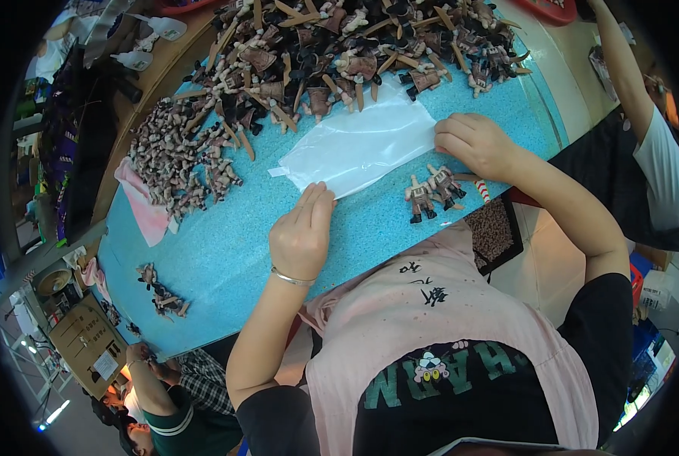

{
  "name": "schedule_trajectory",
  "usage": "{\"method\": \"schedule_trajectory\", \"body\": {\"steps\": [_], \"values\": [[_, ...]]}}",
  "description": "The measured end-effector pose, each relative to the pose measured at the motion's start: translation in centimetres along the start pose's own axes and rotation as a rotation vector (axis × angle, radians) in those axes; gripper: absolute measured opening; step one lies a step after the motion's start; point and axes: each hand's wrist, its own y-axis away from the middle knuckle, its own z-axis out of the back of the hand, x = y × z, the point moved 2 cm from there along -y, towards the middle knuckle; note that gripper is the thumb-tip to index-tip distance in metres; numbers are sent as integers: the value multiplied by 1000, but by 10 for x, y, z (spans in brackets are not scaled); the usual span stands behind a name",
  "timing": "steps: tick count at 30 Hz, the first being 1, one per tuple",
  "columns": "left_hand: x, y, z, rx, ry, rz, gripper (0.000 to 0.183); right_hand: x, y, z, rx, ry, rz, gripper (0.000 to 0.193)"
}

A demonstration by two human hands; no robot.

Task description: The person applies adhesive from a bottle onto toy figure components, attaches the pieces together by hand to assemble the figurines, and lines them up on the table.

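Note:
A clear plastic bag (362,140) lies flat on the blue tabletop in front of me. My left hand (301,235), with a metal bangle at the wrist, has its fingers pressed together on the bag's near left edge. At the bag's right end, my right hand (476,144) pinches the plastic; its fingertips are partly hidden. Just below my right hand lie two small figurines (433,191) in brown and black, side by side. A red-and-white striped stick (482,190) sits right of them, by the table's near edge.
A big heap of figurines with tan blade-like pieces (332,61) covers the far side. Smaller figure parts (180,152) are piled at the left, beside a pink cloth (143,205). Several loose pieces (161,292) lie near left. Co-workers' arms (153,384) show at lower left and upper right.

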Motion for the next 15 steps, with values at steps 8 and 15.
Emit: {"method": "schedule_trajectory", "body": {"steps": [8, 15], "values": [[-1, -4, 2, 13, 3, 16, 18, -6, -1, 0, 58, -24, -53, 15], [2, -2, 2, 36, 17, 54, 16, -5, -10, 8, 152, -119, -168, 17]]}}
